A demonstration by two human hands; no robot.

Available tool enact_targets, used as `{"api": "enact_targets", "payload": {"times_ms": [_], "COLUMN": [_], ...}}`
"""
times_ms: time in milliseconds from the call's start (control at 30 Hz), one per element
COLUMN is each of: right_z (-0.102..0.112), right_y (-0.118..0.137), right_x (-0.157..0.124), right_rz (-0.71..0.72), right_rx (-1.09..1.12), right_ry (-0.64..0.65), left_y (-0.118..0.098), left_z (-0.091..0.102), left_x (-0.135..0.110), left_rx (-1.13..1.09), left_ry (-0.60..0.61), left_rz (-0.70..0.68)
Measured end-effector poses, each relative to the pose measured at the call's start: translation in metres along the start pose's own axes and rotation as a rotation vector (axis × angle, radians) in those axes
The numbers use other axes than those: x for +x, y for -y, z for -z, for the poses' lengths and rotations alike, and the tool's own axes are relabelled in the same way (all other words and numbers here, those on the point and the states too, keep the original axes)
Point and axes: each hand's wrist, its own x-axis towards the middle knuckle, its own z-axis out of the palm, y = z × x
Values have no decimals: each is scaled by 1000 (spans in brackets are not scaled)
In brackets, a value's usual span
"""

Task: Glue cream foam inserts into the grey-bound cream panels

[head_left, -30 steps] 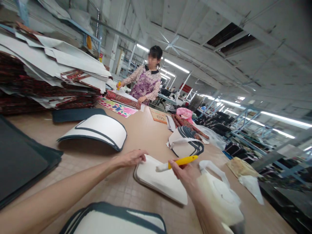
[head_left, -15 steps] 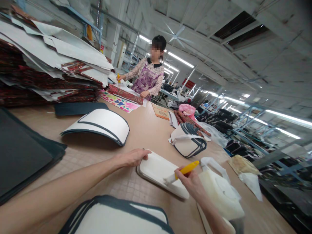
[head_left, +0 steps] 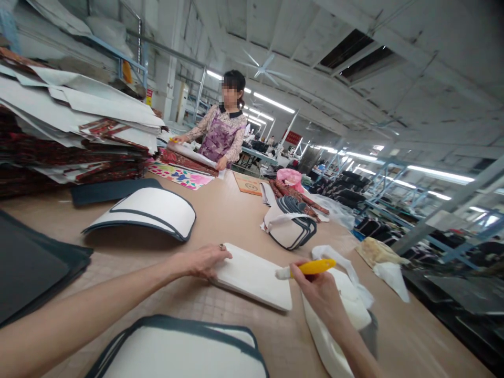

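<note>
My left hand (head_left: 202,260) lies on the near left corner of a flat white panel (head_left: 252,275) on the long table (head_left: 220,210); its fingers are curled over the edge. My right hand (head_left: 318,289) is closed round a yellow-handled brush (head_left: 307,269) whose white tip hangs over the panel's right edge. Under my right wrist sits a white glue container (head_left: 338,315) wrapped in plastic.
A curved white piece with dark trim (head_left: 149,212) lies beyond, another (head_left: 181,349) at the near edge. A bundle of trimmed pieces (head_left: 289,226) sits right of centre. Dark sheets (head_left: 35,268) and tall fabric stacks (head_left: 71,136) fill the left. A person (head_left: 220,131) works at the far end.
The brush has lifted off the panel's surface and moved right to its edge. My left hand has stayed on the panel's corner. The far person's hands have shifted on the fabric.
</note>
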Motion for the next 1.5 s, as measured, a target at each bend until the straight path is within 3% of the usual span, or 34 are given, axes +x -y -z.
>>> {"api": "enact_targets", "payload": {"times_ms": [133,333,567,700,1000,1233,1367,1500], "right_z": [-13,-28,-51,-61,-74,-70,-69,-70], "right_y": [-7,-40,-58,-58,-41,-51,-59,-65], "right_x": [-6,-9,-6,-4,-5,-3,-3,-5], "right_rz": [7,50,403,489,436,383,367,396], "right_rx": [115,274,-307,-511,-620,-606,-557,-497], "right_ry": [97,258,277,370,480,574,563,464], "left_y": [8,22,15,14,0,10,10,3], "left_z": [-3,-5,4,7,9,3,8,17], "left_x": [3,5,-1,1,2,6,7,6], "left_rx": [13,35,186,195,273,297,309,325], "left_ry": [18,5,36,39,40,32,43,77], "left_rz": [-22,-161,-222,-228,-235,-285,-310,-313]}}
